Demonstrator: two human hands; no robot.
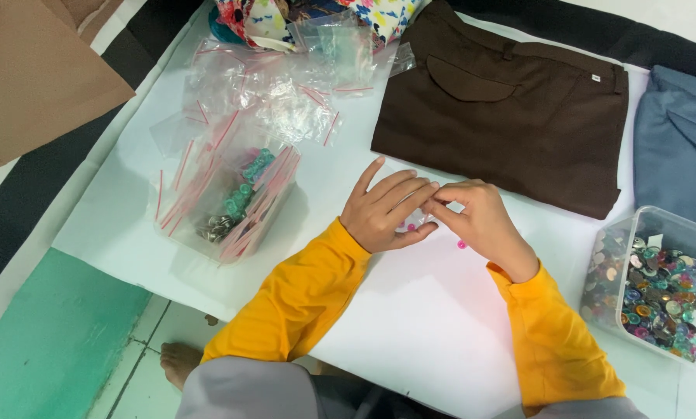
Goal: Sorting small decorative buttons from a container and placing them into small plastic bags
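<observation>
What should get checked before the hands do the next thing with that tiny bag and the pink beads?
1. Both hands on the small bag: left hand and right hand meet at it. Ok.
2. Small bag open: hidden by fingers. Cannot tell.
3. Pink beads contained: one pink bead lies loose on the white table. Not ok.
4. Supply within reach: tub of colourful beads beside the right arm. Ok.
5. Spare bags handy: pile of clear bags on the left. Ok.
</observation>
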